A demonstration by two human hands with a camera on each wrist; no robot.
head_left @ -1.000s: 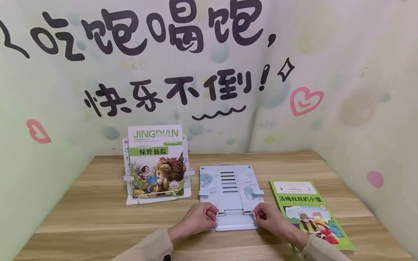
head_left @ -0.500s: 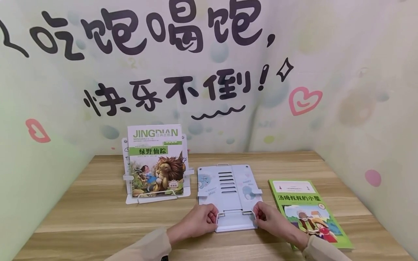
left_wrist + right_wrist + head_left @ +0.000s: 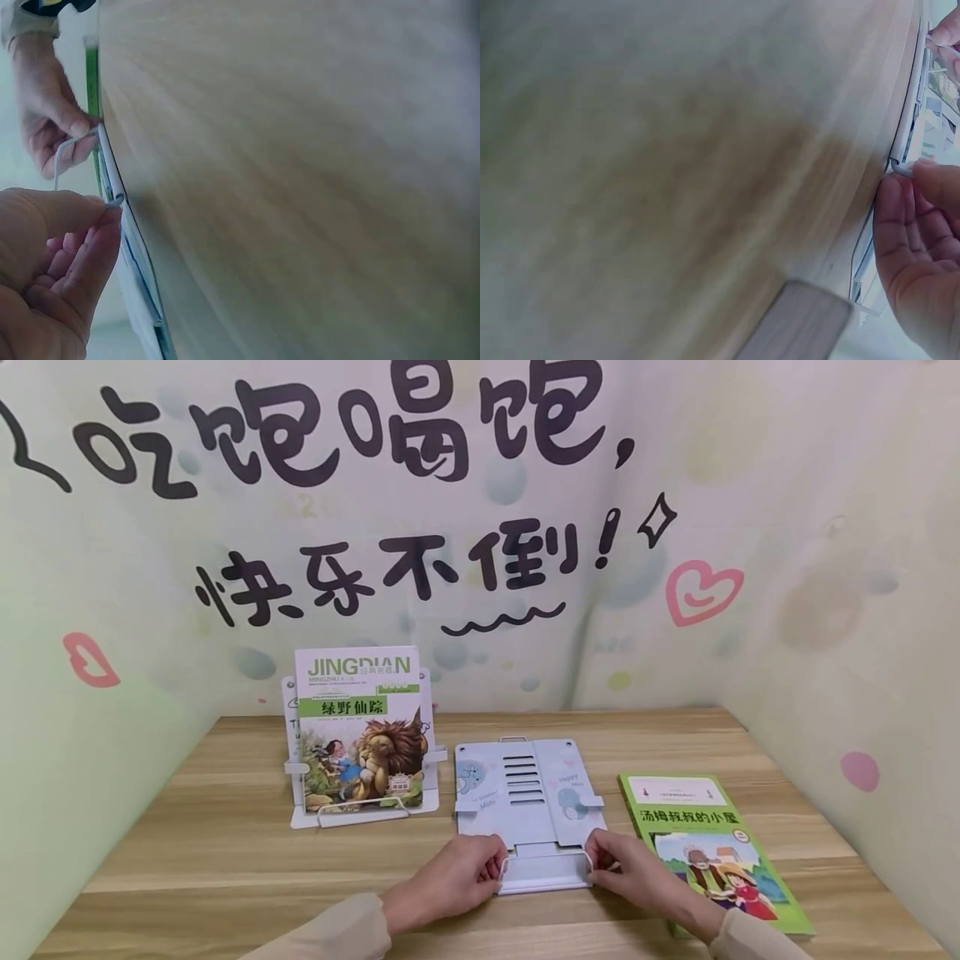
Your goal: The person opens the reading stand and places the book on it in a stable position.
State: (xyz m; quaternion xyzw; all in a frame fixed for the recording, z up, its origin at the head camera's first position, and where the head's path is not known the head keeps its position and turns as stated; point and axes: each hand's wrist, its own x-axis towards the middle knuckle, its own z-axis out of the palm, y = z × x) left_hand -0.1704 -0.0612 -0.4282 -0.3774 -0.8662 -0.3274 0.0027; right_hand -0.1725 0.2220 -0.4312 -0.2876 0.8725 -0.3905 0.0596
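A pale blue-white metal book stand (image 3: 491, 764) with slots and printed cartoon figures lies folded flat on the table. At its near end a white wire bracket (image 3: 546, 856) stands tipped up over the bottom ledge. My left hand (image 3: 450, 877) pinches the bracket's left side between thumb and fingers. On the opposite side, my right hand (image 3: 637, 872) pinches the other wire arm. The left wrist view shows the wire (image 3: 58, 166) rising between the two hands, clear of the stand's edge. In the right wrist view, a wire end (image 3: 902, 170) sits under the right thumb.
Upright on a second stand (image 3: 302, 818), at the left, is a book with a lion cover (image 3: 360, 735). A green-edged book (image 3: 693, 797) lies flat right of the folded stand, beside my right forearm. The wood-grain table (image 3: 187, 860) ends at a printed curtain (image 3: 480, 668).
The wire bracket's top bar has swung up and toward me from the stand's panel. Both hands have kept their pinch on it, shifting slightly. The books stay in place.
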